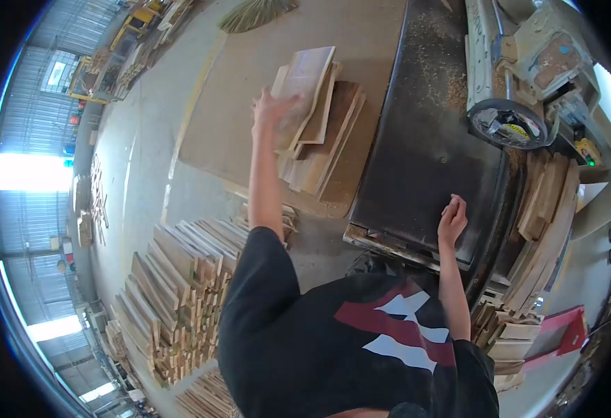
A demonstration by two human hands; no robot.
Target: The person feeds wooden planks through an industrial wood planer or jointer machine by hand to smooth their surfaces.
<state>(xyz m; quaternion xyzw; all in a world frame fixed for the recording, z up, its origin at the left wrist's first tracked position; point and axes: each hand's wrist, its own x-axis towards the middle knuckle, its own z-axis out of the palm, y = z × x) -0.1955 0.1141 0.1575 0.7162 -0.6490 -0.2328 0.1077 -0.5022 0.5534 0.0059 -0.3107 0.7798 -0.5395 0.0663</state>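
Note:
My left hand (pixel 271 109) reaches out to a stack of boards, its fingers spread at the left edge of the pale top board (pixel 310 70). That board lies at an angle over a darker brown board (pixel 341 111) and several more planks beneath. Above the front part of a black machine table (pixel 417 167) is my right hand (pixel 452 217), with loosely bent fingers and nothing in it. Wood chips (pixel 438 56) are scattered over the far part of this table.
A machine head with a round black-rimmed part (pixel 507 124) stands along the table's right side. Long planks (pixel 546 209) lean beyond it. A large pile of boards (pixel 180 285) sits on the floor at left. A straw broom head (pixel 257 14) lies at the back.

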